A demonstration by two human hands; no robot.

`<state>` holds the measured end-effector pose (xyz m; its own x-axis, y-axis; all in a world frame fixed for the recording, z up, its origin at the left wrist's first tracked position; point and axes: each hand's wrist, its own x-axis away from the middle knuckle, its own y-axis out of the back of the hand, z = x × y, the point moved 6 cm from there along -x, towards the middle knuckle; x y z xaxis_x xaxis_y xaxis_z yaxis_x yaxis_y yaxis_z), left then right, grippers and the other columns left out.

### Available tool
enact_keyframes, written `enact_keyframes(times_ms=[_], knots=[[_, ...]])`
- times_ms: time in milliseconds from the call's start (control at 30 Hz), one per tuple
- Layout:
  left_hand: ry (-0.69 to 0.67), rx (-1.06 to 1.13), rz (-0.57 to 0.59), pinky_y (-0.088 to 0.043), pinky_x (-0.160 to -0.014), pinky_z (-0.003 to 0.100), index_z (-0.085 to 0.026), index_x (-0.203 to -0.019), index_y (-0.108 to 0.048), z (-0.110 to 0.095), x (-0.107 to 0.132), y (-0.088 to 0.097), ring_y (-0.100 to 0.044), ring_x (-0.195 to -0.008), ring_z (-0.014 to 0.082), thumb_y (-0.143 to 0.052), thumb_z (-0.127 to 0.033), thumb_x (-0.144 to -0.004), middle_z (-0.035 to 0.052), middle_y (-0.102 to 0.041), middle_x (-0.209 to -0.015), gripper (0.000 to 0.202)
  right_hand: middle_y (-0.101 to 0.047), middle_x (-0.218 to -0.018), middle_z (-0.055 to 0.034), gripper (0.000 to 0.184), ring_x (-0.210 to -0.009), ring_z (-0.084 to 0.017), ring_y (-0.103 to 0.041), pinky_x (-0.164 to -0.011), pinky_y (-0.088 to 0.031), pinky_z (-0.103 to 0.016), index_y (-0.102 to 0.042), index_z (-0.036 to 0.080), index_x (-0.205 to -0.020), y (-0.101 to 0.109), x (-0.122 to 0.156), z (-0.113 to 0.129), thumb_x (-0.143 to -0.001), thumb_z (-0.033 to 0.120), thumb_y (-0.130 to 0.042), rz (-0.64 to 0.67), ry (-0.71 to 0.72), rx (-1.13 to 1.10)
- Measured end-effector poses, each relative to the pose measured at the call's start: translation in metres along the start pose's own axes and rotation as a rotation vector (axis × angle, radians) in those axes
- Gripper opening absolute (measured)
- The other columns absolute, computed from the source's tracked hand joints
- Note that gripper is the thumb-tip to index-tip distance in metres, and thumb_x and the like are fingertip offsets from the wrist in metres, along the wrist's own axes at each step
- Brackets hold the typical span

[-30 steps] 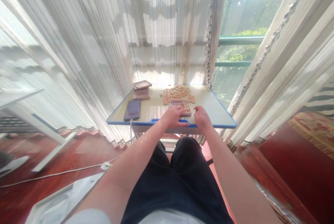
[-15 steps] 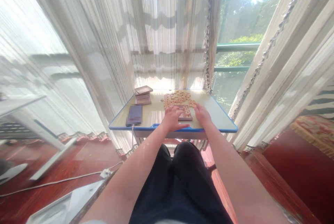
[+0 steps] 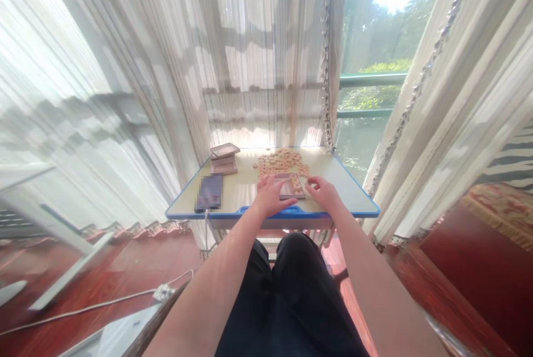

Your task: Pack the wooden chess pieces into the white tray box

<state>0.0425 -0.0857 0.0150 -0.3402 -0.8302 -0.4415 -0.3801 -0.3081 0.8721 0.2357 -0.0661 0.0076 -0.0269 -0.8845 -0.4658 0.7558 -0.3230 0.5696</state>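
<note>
A small shallow tray lies near the front of the table, with several round wooden pieces lined up along its right side. My left hand is at the tray's left side, fingers spread and thumb stretched out along the near edge. Just right of the tray, my right hand has its thumb and index finger pinched together, seemingly on one round wooden piece. A spread of similar loose pieces covers the table beyond the tray. My left hand hides the tray's left edge.
Two more shallow trays are at the table's back left, one resting partly on the other. A phone-like dark device, blurred out, lies at the left with a white cable. The table has a blue rim; curtains hang behind it.
My right hand has drawn back from the loose pieces towards the tray's right side, its fingers now curled into a pinch. My left hand stays by the tray. The view has shifted slightly.
</note>
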Motion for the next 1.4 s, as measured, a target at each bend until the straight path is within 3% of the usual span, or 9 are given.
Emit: enact_keyframes(times_ms=[133,300,433,600,1100,1400], knots=[[0.035,0.02,0.021,-0.023,-0.107,0.051,-0.028,-0.13,-0.049,0.003,0.0,-0.001,-0.026,-0.131,0.0344,-0.046,-0.076,-0.071,0.0103,-0.037,-0.138,0.076,-0.069,-0.093,-0.0044,0.033,-0.064,-0.013,-0.059,-0.07,-0.05,-0.031,-0.063,0.02,-0.104,0.0,0.002,0.003,-0.073,0.031,-0.061,0.017,0.018,0.001],[0.05,0.037,0.037,-0.022,-0.108,0.05,-0.028,-0.132,-0.047,0.004,-0.001,-0.002,-0.027,-0.131,0.0338,-0.046,-0.076,-0.071,0.0098,-0.036,-0.138,0.077,-0.065,-0.075,-0.0011,0.027,-0.055,-0.012,-0.052,-0.063,-0.047,-0.029,-0.066,0.019,-0.094,-0.002,0.007,0.01,-0.073,0.033,-0.06,0.072,0.066,0.01],[0.08,0.055,0.022,-0.022,-0.108,0.049,-0.026,-0.131,-0.048,0.008,-0.001,-0.003,-0.027,-0.13,0.0343,-0.046,-0.076,-0.072,0.0112,-0.037,-0.137,0.077,-0.062,-0.089,-0.0042,0.026,-0.053,-0.01,-0.046,-0.06,-0.046,-0.028,-0.068,0.019,-0.091,-0.003,0.007,0.016,-0.072,0.035,-0.062,0.086,0.157,-0.001],[0.036,0.054,0.031,-0.022,-0.108,0.051,-0.025,-0.13,-0.048,0.008,0.0,-0.005,-0.026,-0.13,0.0357,-0.051,-0.071,-0.072,0.0123,-0.037,-0.137,0.074,-0.057,-0.095,-0.0047,0.027,-0.052,-0.008,-0.042,-0.06,-0.046,-0.028,-0.07,0.02,-0.094,-0.007,0.005,0.012,-0.071,0.034,-0.064,0.126,0.139,0.006],[0.024,0.008,0.019,-0.023,-0.107,0.049,-0.02,-0.132,-0.045,0.008,0.001,-0.004,-0.028,-0.129,0.0343,-0.051,-0.066,-0.076,0.0136,-0.038,-0.137,0.073,-0.057,-0.099,-0.0044,0.026,-0.071,-0.013,-0.054,-0.071,-0.045,-0.03,-0.074,0.024,-0.094,-0.012,0.005,0.009,-0.075,0.038,-0.063,0.216,0.133,-0.02],[0.011,-0.005,0.034,-0.024,-0.108,0.048,-0.025,-0.126,-0.052,0.005,0.002,-0.002,-0.03,-0.128,0.0328,-0.052,-0.061,-0.078,0.0101,-0.04,-0.134,0.06,-0.063,-0.097,-0.0045,0.02,-0.08,-0.016,-0.058,-0.078,-0.045,-0.031,-0.075,0.023,-0.087,-0.009,0.008,0.022,-0.077,0.031,-0.059,0.265,0.18,-0.051]])
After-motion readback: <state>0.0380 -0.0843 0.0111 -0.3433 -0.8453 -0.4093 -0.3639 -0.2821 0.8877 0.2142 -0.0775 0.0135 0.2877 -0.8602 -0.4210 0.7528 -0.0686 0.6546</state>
